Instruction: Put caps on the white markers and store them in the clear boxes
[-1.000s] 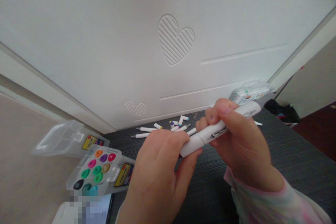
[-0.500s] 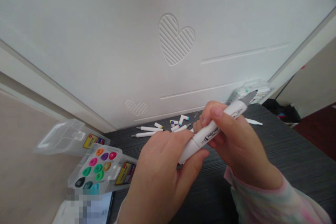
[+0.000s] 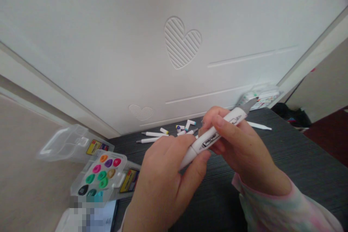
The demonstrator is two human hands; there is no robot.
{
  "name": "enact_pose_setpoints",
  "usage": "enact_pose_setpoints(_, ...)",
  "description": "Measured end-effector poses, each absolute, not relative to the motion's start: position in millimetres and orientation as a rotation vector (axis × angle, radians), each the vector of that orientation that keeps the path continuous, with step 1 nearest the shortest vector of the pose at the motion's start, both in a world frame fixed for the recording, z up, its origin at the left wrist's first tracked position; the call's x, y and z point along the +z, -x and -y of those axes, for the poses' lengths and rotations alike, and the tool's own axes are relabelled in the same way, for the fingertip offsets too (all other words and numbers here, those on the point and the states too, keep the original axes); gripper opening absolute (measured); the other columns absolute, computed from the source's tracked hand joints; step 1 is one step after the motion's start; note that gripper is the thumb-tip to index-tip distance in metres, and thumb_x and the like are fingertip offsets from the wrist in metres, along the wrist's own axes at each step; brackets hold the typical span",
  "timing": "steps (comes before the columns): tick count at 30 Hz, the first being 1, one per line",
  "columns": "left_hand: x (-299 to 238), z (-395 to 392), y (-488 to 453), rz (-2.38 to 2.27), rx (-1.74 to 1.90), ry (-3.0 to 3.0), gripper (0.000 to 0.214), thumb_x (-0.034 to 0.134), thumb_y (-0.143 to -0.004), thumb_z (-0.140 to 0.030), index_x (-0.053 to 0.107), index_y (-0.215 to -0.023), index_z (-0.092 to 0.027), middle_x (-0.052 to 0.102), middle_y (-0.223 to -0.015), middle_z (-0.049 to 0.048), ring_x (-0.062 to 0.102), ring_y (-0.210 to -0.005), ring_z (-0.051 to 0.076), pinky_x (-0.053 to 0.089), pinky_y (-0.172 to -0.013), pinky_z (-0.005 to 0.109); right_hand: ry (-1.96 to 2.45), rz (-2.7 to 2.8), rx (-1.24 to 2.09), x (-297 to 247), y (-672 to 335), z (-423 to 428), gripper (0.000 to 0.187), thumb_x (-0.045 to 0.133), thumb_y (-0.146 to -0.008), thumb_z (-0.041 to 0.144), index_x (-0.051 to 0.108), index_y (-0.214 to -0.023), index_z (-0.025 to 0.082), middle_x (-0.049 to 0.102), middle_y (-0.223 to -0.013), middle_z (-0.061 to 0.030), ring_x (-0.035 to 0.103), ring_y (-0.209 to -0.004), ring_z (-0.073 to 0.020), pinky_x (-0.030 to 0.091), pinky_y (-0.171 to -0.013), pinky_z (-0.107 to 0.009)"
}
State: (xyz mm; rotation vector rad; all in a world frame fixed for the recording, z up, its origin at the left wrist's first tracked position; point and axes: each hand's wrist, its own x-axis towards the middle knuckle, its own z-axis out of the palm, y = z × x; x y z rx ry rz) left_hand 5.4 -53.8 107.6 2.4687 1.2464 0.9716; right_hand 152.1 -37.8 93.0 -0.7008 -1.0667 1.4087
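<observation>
A white marker [image 3: 210, 138] with a grey, dark-tipped end is held slantwise above the dark table, its tip pointing up and to the right. My left hand [image 3: 165, 177] is closed round its lower, capped end, thumb and forefinger on either side. Farther up the barrel, my right hand [image 3: 239, 141] grips the same marker with thumb and fingers. Behind the hands lie several uncapped white markers [image 3: 154, 134] with grey ends. Among them are loose white caps [image 3: 187, 124] with coloured ends. Part of this group is hidden by my hands.
At left stands a clear marker case [image 3: 123, 183] packed with coloured-end markers, its open clear lid [image 3: 65, 143] behind it. A bag of pens [image 3: 261, 96] rests at the back right against the white heart-patterned panel [image 3: 108, 61]. A white pen [image 3: 259, 125] lies on the dark tabletop [image 3: 299, 159].
The marker and both hands have shifted slightly left and its tip sits a little lower. Both hands keep their hold on it. The things on the table stay as they were.
</observation>
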Motion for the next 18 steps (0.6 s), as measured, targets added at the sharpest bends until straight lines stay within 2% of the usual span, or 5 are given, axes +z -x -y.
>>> enact_pose_setpoints(5, 108.8, 53.7, -4.1, -1.208, 1.005, -2.478, 0.008, 0.049, -0.083, -0.026, 0.053, -0.079, -0.021, 0.061, -0.068, -0.0007, 0.055, -0.062, 0.015, 0.039, -0.058, 0.027, 0.672, 1.063, 1.435, 91.7, -153.2, 38.1, 0.024, 0.059, -0.078, 0.04, 0.053, -0.069, 0.018, 0.037, -0.043, 0.0079, 0.031, -0.041, -0.0047, 0.023, -0.04, -0.019)
enact_pose_setpoints(18, 105.5, 54.5, -2.7, -1.159, 1.096, -2.464, 0.005, 0.052, -0.08, -0.024, 0.054, -0.082, -0.02, 0.062, -0.07, -0.0008, 0.055, -0.064, 0.014, 0.039, -0.061, 0.027, 0.691, 1.101, 1.451, 93.6, -154.7, 41.3, 0.023, 0.061, -0.075, 0.041, 0.054, -0.072, 0.019, 0.041, -0.044, 0.0068, 0.033, -0.043, -0.007, 0.023, -0.042, -0.023)
